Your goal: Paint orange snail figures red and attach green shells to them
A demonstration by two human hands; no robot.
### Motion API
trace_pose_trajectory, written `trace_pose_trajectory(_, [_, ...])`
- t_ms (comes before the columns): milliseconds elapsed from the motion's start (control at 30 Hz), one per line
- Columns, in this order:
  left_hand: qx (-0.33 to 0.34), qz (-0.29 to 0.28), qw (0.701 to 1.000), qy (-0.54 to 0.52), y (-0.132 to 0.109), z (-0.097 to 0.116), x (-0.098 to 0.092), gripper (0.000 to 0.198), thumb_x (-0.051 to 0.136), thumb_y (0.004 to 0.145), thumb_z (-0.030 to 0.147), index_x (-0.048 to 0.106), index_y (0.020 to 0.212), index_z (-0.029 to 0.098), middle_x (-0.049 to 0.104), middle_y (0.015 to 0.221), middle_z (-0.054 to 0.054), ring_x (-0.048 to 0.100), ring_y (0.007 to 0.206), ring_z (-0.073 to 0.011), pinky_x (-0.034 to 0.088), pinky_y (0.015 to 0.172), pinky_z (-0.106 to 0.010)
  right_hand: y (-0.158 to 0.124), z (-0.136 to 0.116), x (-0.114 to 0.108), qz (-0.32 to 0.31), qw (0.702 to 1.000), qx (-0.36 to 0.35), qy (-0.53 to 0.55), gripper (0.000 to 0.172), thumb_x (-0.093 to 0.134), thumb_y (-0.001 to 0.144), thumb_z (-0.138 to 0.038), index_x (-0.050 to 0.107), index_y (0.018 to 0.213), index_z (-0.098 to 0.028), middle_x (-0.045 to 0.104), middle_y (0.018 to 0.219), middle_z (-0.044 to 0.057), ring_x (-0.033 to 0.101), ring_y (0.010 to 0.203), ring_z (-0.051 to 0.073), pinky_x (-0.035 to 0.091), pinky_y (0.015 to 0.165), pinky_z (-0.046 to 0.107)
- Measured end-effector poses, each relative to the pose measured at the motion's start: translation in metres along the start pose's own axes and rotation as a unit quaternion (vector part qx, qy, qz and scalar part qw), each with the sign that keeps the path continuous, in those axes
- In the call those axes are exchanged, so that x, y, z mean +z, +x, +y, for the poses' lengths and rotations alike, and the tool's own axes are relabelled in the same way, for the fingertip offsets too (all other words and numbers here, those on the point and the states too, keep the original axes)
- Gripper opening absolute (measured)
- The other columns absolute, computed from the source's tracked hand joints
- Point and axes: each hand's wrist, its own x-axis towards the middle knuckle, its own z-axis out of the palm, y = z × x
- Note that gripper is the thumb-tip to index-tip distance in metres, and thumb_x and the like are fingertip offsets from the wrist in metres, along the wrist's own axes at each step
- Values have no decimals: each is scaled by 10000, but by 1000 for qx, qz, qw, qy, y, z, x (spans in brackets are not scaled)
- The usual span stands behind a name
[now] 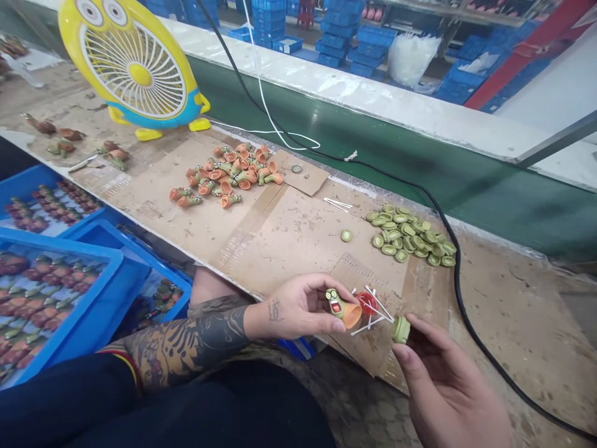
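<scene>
Between the fingers and thumb of my left hand (303, 308) is a small green and orange toy figure (342, 308) with round eyes and a red mouth, its hollow orange end turned right. My right hand (452, 379) pinches a round green cap-like piece (401, 329) a short way to the right, apart from the figure. Behind the two hands lie white cotton swabs (380, 303) over a red round dish (366, 303). One loose green piece (346, 235) rests farther back, left of a pile of similar green pieces (410, 233).
Several more orange and green figures (233, 171) lie heaped on the cardboard-covered table (289, 233). A yellow fan (140, 74) stands at the back left. A black cable (459, 280) crosses the right side. Blue crates (112, 267) of painted parts sit at the left.
</scene>
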Motion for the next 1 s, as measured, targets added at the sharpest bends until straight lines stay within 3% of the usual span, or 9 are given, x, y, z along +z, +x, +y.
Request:
trace_pose_trajectory(133, [-2, 6, 1000, 14, -4, 2, -3, 510, 991, 707, 363, 733, 1093, 150, 714, 998, -79, 653, 883, -157, 520, 805, -283, 25, 41, -27, -33, 963, -111, -243, 348, 604, 963, -482, 731, 1178, -240, 741, 1222, 84, 735, 908, 251, 579, 839, 425])
trace_pose_trajectory(267, [0, 28, 999, 29, -8, 4, -11, 488, 985, 717, 356, 727, 1077, 150, 719, 1030, -80, 646, 886, -152, 515, 804, -282, 38, 83, -52, -96, 926, -166, -326, 355, 440, 907, -304, 736, 1087, -225, 756, 1114, 86, 731, 1025, 280, 574, 914, 448])
trace_pose_trajectory(333, [3, 30, 999, 36, -9, 3, -12, 489, 984, 720, 357, 727, 1083, 153, 724, 1044, -80, 646, 889, -152, 514, 812, -287, 36, 86, -55, -88, 927, -129, -342, 404, 436, 904, -357, 730, 1134, -202, 726, 1160, 122, 700, 1111, 308, 553, 993, 481])
trace_pose_trajectory(467, [10, 21, 999, 36, -6, 0, -8, 486, 982, 722, 360, 732, 1087, 158, 733, 1062, -85, 661, 916, -162, 519, 835, -299, 30, 72, -46, -61, 919, 103, -376, 652, 551, 848, -726, 728, 1112, -158, 717, 1064, 180, 680, 1071, 417, 540, 953, 593])
trace_pose_trajectory(533, [15, 14, 999, 31, -5, -2, -5, 476, 986, 716, 351, 732, 1070, 159, 739, 1066, -87, 671, 930, -168, 525, 845, -307, 26, 65, -40, -64, 916, 169, -359, 665, 549, 820, -772, 739, 1046, -177, 729, 969, 156, 696, 969, 404, 550, 892, 595])
trace_pose_trajectory(667, [1, -1, 1000, 13, -3, -3, 2, 486, 988, 711, 331, 736, 1092, 164, 752, 1096, -96, 685, 935, -173, 534, 832, -303, 10, 46, -29, 7, 978, 165, -130, 637, 714, 805, -694, 715, 1207, -200, 748, 1063, 110, 724, 916, 290, 599, 838, 450])
trace_pose_trajectory(767, [-10, -1, 1000, 11, -1, -3, 10, 479, 994, 696, 302, 745, 1080, 160, 759, 1120, -107, 696, 968, -181, 550, 860, -305, -5, 23, -16, 27, 994, 97, 40, 513, 843, 810, -497, 719, 1215, -209, 734, 1184, 114, 728, 1015, 255, 607, 896, 368])
trace_pose_trajectory(867, [15, -2, 1000, 20, 1, -4, 16, 423, 995, 686, 275, 759, 1016, 157, 767, 1127, -118, 709, 1028, -203, 565, 935, -341, -11, -2, -3, -8, 997, -6, 70, 307, 799, 880, -336, 738, 1166, -242, 694, 1262, 106, 699, 1153, 248, 607, 959, 339])
trace_pose_trajectory(1000, [69, -15, 996, 48, 4, -6, 20, 426, 1027, 632, 264, 787, 969, 160, 788, 1084, -119, 736, 1032, -228, 578, 954, -362, -8, -25, 11, -53, 993, -74, 68, 275, 728, 940, -247, 707, 1212, -277, 679, 1232, 82, 709, 1133, 184, 616, 925, 242])
